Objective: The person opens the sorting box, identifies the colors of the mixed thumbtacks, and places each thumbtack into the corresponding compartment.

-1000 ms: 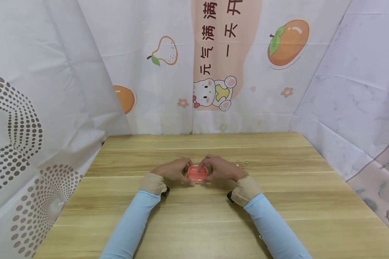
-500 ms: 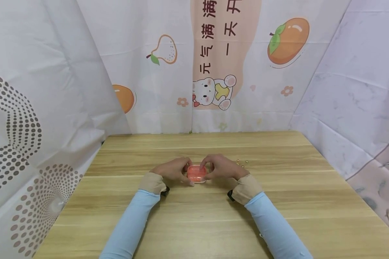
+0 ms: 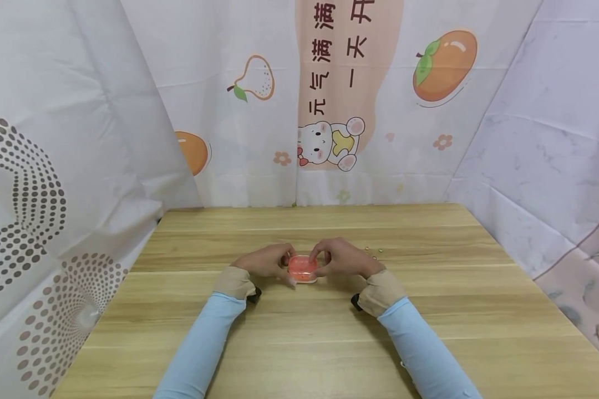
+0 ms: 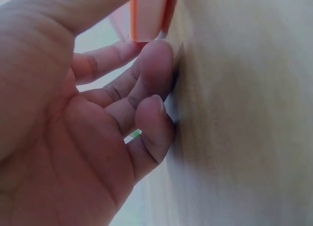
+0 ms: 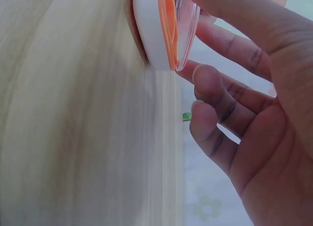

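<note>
A small, rounded box point(image 3: 303, 268) with an orange-pink interior lies on the table between both hands. My left hand point(image 3: 264, 261) holds its left side between thumb and forefinger. Opposite it, my right hand point(image 3: 343, 258) pinches the right edge with thumb and index finger. The right wrist view shows a white base point(image 5: 149, 30), an orange rim point(image 5: 167, 30) and a clear lid point(image 5: 188, 35), which stands slightly apart from the rim. In both wrist views the remaining fingers curl loosely beside the box, near the tabletop.
Several tiny gold-coloured pieces point(image 3: 380, 250) lie on the wooden table point(image 3: 299, 343), just beyond the right hand. A printed white curtain point(image 3: 249, 138) hangs behind the table's back edge, with more cloth along both sides.
My right index finger has drawn back from over the box to its right edge. The shine across the lid has shifted. My left hand stays almost where it was.
</note>
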`<state>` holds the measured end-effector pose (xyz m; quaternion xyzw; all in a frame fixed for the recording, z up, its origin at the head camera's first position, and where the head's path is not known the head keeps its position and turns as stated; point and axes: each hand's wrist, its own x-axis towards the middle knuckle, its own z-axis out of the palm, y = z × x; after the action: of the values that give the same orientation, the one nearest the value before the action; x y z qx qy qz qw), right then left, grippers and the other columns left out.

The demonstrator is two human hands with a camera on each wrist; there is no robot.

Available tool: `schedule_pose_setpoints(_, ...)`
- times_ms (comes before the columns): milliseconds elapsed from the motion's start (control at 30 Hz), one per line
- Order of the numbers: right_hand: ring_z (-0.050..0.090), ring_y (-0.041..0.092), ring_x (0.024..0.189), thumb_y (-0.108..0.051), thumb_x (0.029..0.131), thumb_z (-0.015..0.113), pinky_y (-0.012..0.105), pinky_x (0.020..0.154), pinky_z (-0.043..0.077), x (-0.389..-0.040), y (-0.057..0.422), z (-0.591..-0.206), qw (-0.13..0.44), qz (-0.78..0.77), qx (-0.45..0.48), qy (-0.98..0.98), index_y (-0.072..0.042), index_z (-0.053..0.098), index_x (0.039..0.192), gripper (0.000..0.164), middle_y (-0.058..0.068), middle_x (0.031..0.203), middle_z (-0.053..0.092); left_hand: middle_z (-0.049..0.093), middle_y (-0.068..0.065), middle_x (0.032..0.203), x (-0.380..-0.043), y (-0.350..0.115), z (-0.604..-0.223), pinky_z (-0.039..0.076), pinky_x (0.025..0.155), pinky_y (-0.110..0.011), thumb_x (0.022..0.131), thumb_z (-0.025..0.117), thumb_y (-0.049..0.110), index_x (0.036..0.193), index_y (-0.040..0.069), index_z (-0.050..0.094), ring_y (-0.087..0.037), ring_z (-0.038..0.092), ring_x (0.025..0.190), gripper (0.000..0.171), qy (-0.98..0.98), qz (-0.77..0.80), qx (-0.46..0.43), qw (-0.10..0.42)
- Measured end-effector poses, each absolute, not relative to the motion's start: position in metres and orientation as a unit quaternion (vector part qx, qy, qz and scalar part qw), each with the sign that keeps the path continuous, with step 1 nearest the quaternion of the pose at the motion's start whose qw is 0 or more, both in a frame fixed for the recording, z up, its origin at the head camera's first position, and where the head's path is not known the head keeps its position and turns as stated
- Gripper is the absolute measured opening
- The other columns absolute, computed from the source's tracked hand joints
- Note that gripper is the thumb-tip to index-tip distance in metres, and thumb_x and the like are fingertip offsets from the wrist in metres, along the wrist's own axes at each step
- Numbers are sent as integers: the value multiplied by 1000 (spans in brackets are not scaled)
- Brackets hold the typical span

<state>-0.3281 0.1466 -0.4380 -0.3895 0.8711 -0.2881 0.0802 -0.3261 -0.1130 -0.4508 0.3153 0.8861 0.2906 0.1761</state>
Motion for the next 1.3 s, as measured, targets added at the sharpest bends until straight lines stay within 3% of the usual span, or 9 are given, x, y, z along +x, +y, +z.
schedule_pose_setpoints(200, 52, 11, 59, -41, 77, 81, 26, 55, 44, -327, 147, -438, 77, -291, -389, 871, -21, 70, 99, 31, 6, 85, 63, 59, -1, 99, -324, -114, -450, 44, 74, -29, 74, 83, 41, 117, 14, 52, -16, 53, 86, 60, 877, 312, 310, 193)
schedule_pose_setpoints(467, 49, 9, 53, -39, 82, 77, 25, 49, 41, -326, 148, -438, 76, -294, -388, 870, -22, 69, 97, 24, -2, 65, 57, 58, -3, 99, -323, -113, -450, 44, 73, -30, 74, 84, 39, 117, 12, 52, -18, 52, 85, 60, 874, 323, 305, 197)
schedule_pose_setpoints(700, 52, 10, 58, -41, 83, 75, 25, 52, 43, -328, 150, -438, 73, -300, -387, 869, -22, 70, 101, 26, 0, 74, 62, 58, -3, 100, -324, -113, -450, 44, 73, -29, 73, 85, 40, 117, 13, 52, -18, 52, 86, 61, 873, 328, 303, 197)
schedule_pose_setpoints(1033, 56, 15, 62, -37, 87, 73, 26, 56, 46, -328, 152, -438, 78, -309, -393, 862, -26, 71, 94, 13, -12, 92, 67, 58, -3, 99, -325, -114, -453, 44, 70, -27, 72, 85, 41, 115, 14, 52, -15, 50, 84, 61, 872, 331, 298, 201)
schedule_pose_setpoints(1300, 57, 13, 63, -33, 86, 74, 27, 57, 47, -327, 152, -436, 77, -314, -393, 861, -29, 72, 91, 7, -14, 102, 68, 58, -5, 98, -325, -114, -453, 43, 68, -27, 72, 85, 41, 115, 14, 50, -16, 51, 81, 61, 873, 332, 294, 204)
